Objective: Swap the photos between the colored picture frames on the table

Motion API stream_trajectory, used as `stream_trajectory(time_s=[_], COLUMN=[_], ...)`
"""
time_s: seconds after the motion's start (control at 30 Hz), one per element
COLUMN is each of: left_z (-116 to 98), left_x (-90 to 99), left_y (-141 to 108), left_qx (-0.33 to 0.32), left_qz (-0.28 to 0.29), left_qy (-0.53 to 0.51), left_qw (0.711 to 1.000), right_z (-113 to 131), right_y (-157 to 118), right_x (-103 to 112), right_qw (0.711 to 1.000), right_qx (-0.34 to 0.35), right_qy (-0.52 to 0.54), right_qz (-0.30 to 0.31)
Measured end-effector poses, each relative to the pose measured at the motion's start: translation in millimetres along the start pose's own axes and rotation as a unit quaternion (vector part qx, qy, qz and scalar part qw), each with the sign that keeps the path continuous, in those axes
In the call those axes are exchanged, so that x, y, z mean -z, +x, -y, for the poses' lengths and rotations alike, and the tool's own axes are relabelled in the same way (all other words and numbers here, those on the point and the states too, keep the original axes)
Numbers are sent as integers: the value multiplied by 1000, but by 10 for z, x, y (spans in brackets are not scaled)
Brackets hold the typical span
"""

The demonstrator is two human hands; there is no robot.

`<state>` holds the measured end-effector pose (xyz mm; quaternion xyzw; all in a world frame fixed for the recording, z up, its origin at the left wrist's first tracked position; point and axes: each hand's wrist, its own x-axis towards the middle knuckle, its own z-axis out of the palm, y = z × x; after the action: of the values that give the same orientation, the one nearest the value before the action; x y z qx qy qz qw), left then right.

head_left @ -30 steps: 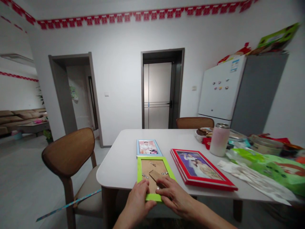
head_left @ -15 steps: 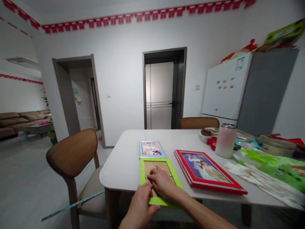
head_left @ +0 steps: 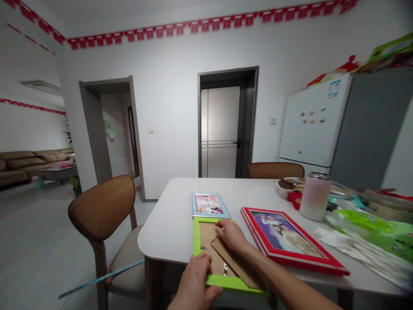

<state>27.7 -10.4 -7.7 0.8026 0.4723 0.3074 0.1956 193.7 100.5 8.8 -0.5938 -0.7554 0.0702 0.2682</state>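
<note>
A lime-green picture frame lies face down at the table's near edge, its brown backing board showing. Metal clips sit around the backing, one on the left and one near the bottom. A brown stand flap slants across the board. My left hand grips the frame's lower left corner, fingers over the edge and thumb by the bottom bar. At the top of the backing, the fingertips of my right hand pinch a small metal clip, partly hidden by them.
A light-blue framed photo touches the green frame's far end. Stacked red frames lie to the right. Beyond are a pink-white tumbler, white gloves and green plastic packaging. A wooden chair stands at left.
My right hand has moved from the left side of the backing to its top clip, uncovering the left and bottom clips and the stand flap. My left hand stays on the frame's corner.
</note>
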Motion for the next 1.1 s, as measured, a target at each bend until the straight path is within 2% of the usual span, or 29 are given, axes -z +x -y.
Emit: stream_trajectory(time_s=[0.13,0.27,0.5,0.63,0.8,1.1], left_z=[-9,-2,8,-1,-8,-79], left_x=[12,26,37,29,46,41], left_y=[-4,-22,-67,-80,-73,-87], left_qx=[12,23,3,8,14,36], left_qz=[13,16,12,20,32,34], left_qy=[-4,-8,-30,-21,-15,-12], left_qw=[1000,1000,999,1000,999,999], right_z=[-88,-101,-205,-137,-5,-42], right_y=[187,243,192,155,169,306], right_x=[-106,-162,-25,-14,-132,-257], right_qw=[999,998,998,998,998,992], right_qx=[-40,-55,-65,-65,-55,-120], right_qy=[-3,2,-7,-26,-37,-37], right_qz=[17,16,18,4,7,-29])
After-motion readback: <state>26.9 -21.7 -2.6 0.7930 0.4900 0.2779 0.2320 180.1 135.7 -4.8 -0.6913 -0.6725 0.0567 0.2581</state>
